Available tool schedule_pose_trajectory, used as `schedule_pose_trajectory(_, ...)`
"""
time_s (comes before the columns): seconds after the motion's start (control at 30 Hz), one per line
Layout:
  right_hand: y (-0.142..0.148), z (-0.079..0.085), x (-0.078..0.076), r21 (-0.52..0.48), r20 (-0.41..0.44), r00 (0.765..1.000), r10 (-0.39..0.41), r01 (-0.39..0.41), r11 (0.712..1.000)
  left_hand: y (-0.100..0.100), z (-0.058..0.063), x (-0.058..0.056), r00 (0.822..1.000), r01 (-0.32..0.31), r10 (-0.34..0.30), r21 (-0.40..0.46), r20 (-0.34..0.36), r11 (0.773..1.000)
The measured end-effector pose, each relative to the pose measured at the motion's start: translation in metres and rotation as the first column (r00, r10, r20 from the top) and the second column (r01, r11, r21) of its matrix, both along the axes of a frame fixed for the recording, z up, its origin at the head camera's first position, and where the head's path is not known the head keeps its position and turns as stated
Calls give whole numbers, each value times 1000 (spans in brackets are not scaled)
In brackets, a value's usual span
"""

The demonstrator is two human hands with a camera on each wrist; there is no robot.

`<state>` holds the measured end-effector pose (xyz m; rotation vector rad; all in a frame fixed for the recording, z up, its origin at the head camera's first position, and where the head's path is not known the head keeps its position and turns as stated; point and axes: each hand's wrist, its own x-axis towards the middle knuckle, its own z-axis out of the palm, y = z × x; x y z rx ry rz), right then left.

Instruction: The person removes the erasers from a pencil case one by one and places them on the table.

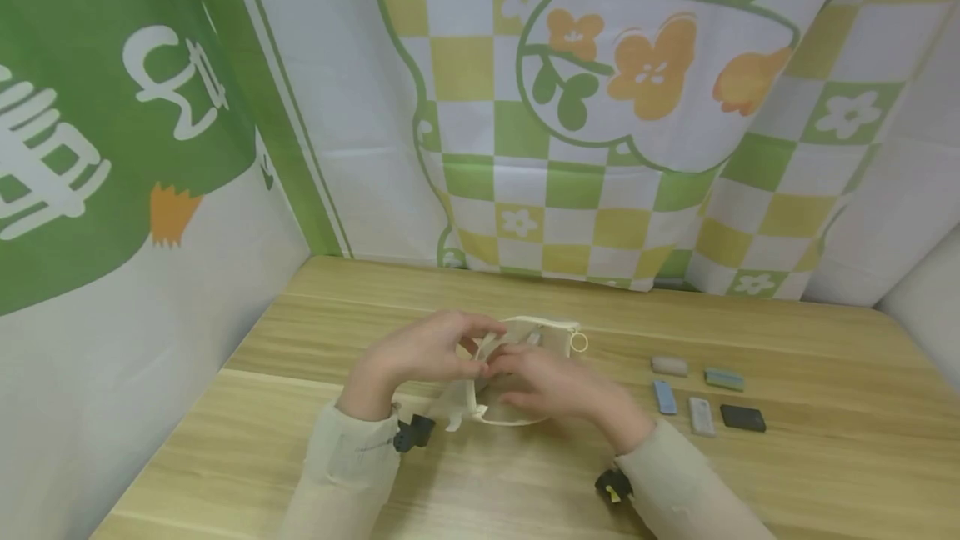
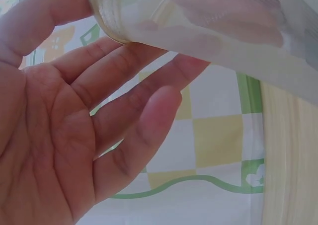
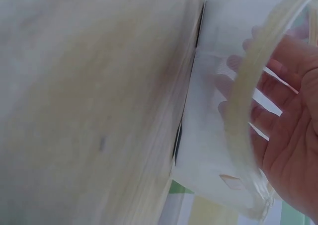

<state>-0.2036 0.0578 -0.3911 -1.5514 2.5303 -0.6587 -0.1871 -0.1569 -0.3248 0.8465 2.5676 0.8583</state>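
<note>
Translucent pouch [image 1: 553, 345] sits on the worktop [image 1: 225, 432], between both hands, mouth open. Left hand [image 1: 431, 348] holds its rim, thumb and fingers at the edge. Right hand [image 1: 551, 382]: fingers inside the mouth, loosely extended, seen through the mesh in the right wrist view; no grip visible there. Ring pull [image 1: 587, 342] just past the right hand. Off to the right hand's right, five small items: beige-grey [image 1: 669, 366], green [image 1: 724, 379], blue [image 1: 664, 397], pale grey [image 1: 702, 417], black [image 1: 743, 417]. Patterned curtain [image 1: 618, 227] hangs beyond both hands.
</note>
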Motion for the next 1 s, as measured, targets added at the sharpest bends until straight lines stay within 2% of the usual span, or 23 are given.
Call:
schedule_pose_trajectory(0.37,-7,0,1,29,105,994,9,-12,1000,-2,-1,1,999,-4,3,36,33,999)
schedule_pose_trajectory(0.6,-8,-5,-1,37,138,990,35,-40,999,-2,-3,0,1000,1,-2,24,25,1000)
schedule_pose_trajectory(0.87,-9,-7,-5,47,216,976,6,-17,999,-1,-4,-2,1000,5,-5,15,6,1000)
schedule_pose_trajectory(1.0,-11,-7,-5,62,202,979,-4,-9,998,-1,-4,-3,1000,-1,1,4,-1,1000)
